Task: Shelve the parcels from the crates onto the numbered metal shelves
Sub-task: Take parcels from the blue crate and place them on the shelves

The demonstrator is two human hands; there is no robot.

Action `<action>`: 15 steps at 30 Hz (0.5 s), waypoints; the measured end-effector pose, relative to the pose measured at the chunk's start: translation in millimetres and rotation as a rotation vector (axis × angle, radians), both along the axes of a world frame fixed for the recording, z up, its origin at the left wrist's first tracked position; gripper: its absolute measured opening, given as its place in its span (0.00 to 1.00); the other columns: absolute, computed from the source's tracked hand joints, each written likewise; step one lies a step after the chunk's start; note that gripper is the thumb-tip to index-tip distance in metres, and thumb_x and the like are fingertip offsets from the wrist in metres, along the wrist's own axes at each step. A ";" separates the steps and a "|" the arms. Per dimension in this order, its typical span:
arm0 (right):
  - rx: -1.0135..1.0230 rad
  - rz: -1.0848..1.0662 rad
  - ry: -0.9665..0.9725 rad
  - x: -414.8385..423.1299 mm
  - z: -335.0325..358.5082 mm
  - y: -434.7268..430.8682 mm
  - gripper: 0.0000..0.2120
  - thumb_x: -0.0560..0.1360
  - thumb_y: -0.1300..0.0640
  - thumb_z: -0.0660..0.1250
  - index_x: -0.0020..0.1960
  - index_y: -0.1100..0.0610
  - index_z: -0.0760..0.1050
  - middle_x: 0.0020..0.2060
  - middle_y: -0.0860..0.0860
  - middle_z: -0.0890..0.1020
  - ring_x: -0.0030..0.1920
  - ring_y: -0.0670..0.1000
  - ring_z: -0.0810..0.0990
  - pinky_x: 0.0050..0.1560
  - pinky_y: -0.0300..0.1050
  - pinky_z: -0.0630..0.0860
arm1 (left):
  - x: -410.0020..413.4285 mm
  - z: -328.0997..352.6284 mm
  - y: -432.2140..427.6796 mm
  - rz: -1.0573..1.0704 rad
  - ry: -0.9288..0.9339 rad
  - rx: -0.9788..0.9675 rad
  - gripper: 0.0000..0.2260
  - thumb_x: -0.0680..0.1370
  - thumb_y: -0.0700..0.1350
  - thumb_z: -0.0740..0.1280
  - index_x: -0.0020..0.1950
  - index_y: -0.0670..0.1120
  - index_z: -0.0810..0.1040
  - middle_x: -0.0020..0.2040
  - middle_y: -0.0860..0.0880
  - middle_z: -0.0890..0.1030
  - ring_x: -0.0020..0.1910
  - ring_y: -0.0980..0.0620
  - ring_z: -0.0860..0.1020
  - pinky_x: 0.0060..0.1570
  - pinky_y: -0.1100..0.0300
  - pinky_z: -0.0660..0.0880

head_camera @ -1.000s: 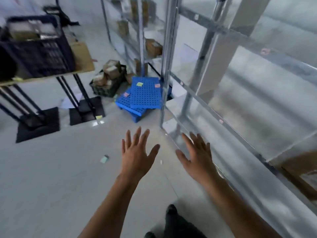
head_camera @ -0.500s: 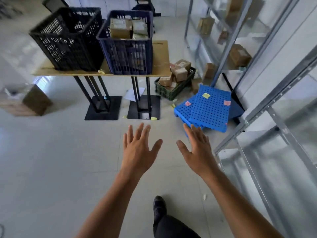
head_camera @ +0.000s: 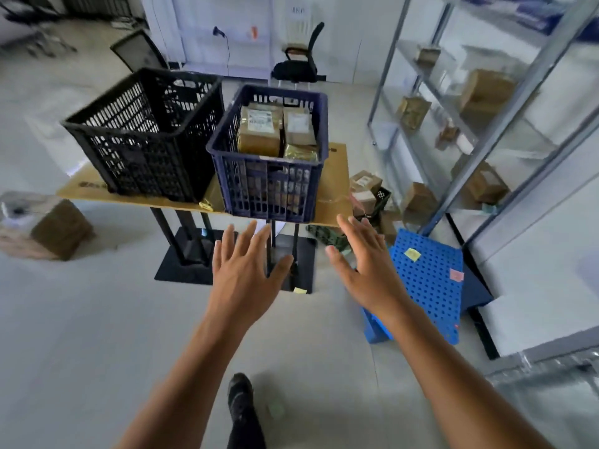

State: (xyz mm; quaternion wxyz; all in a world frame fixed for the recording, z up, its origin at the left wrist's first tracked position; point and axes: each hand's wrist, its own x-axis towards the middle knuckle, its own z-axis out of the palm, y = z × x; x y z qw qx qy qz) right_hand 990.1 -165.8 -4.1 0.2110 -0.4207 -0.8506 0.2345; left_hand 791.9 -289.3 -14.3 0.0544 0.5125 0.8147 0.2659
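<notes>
While both hands, left hand (head_camera: 246, 273) and right hand (head_camera: 369, 270), reach spread and empty toward blue crate (head_camera: 269, 157); parcels (head_camera: 259, 131) seem loosely stacked; one-handed grab risks toppling neighbours.

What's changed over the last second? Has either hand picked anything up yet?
The view swung left, off the metal shelves, now at the right, and onto the table holding the black crate and blue crate, which now sit nearer and central. Nothing was taken hold of or let go. Unchanged: the left hand and right hand stay open and empty, spread out in front; the parcels remain in the blue crate.
</notes>
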 end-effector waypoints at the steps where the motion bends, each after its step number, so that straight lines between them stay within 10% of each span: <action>1: 0.008 -0.001 -0.003 -16.9 1.1 14.5 0.36 0.80 0.30 0.52 0.84 0.45 0.56 0.84 0.50 0.58 0.84 0.50 0.50 0.83 0.59 0.49 | -17.6 0.2 16.3 -0.005 -0.003 0.006 0.37 0.77 0.74 0.46 0.82 0.56 0.57 0.84 0.53 0.55 0.84 0.46 0.44 0.79 0.46 0.40; 15: -0.048 -0.034 -0.020 -193.5 16.6 196.1 0.37 0.79 0.30 0.50 0.84 0.44 0.56 0.82 0.48 0.61 0.83 0.48 0.54 0.81 0.57 0.59 | -221.0 14.0 218.9 -0.025 -0.072 -0.032 0.40 0.76 0.74 0.46 0.83 0.54 0.55 0.84 0.53 0.54 0.83 0.48 0.44 0.81 0.47 0.45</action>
